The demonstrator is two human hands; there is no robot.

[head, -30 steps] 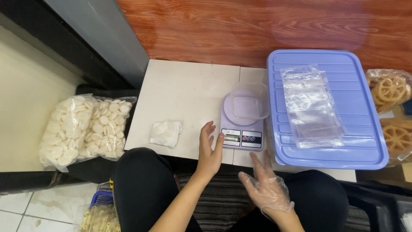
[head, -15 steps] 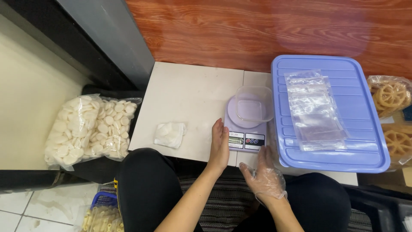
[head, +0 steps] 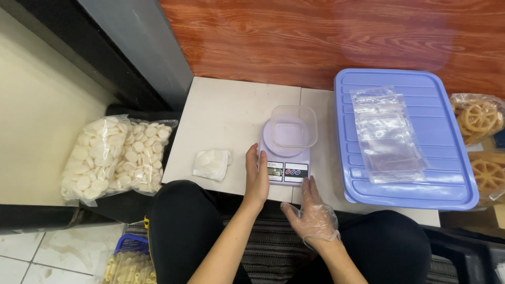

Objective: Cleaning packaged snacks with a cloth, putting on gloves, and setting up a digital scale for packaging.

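The right hand [head: 310,215], in a thin clear glove, lies nearest, fingers spread and holding nothing, its fingertips touching the near right corner of the lilac kitchen scale [head: 284,158]. Just left of it, the bare left hand [head: 256,179] rests flat with fingers together against the scale's left edge, gripping nothing. Compared with 0.5 s ago, the scale sits further left, leaving a wider gap to the blue tub lid [head: 447,184] on the right; both hands have gone with it, so it looks as if they are sliding it across the white tabletop [head: 226,115]. Beyond the fingertips, 1 empty clear tub [head: 293,126] stands on the scale's platform. Left of the bare hand lies a small bag of white chips [head: 211,164]. Further right, clear bags [head: 386,137] lie on the lid.
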